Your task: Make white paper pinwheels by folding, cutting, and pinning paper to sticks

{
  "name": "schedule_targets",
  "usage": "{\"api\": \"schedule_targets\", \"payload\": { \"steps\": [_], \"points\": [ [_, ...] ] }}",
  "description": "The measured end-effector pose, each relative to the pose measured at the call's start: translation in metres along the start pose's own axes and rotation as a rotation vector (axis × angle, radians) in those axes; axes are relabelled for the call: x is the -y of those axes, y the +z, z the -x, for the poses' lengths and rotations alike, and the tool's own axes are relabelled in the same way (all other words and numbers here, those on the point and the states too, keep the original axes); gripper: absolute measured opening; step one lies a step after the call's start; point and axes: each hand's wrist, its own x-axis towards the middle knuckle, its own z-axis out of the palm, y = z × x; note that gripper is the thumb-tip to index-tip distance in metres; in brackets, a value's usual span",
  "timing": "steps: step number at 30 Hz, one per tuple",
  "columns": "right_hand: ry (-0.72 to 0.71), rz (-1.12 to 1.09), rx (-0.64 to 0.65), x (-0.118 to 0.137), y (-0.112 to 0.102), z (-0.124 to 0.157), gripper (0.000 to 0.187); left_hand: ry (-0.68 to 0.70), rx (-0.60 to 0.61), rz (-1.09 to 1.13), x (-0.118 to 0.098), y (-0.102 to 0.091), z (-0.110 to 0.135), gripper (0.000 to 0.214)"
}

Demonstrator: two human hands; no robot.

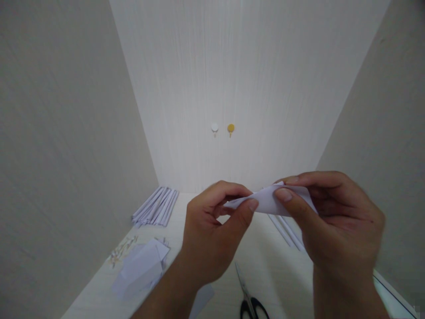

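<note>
Between my two hands, above the table, is a piece of white paper (267, 201) that looks folded or partly rolled, narrowing toward its left end. My left hand (221, 226) pinches that narrow end between thumb and fingers. On the wider right part, the thumb of my right hand (335, 212) presses the front while the fingers sit behind. Below the hands, a pair of scissors (246, 294) with black handles lies on the table, blades pointing away from me. Part of another paper piece (202, 299) shows beside my left forearm.
Many rolled paper tubes (156, 206) are stacked at the back left. Nearer lie a pile of paper sheets (142, 266) and small whitish bits (122, 250). More paper tubes (287, 232) rest behind my right hand. A white hook (214, 127) and a yellow hook (230, 128) are on the back wall.
</note>
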Motion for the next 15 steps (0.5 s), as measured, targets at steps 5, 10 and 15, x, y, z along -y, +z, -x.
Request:
{"api": "schedule_targets", "payload": {
  "steps": [5, 10, 15],
  "points": [
    [0.052, -0.091, 0.057, -0.0011, -0.0007, -0.0001, 0.018, 0.026, -0.035, 0.019, 0.0024, 0.0000, -0.0006, 0.006],
    [0.091, -0.161, 0.071, -0.0021, 0.0004, 0.0000, 0.018, 0.035, -0.063, 0.043, 0.0032, 0.0000, 0.0004, 0.008],
    [0.121, -0.185, 0.094, -0.0023, 0.0005, 0.0007, 0.017, 0.043, -0.102, 0.047, 0.0033, -0.0001, 0.0016, 0.010]
  ]
}}
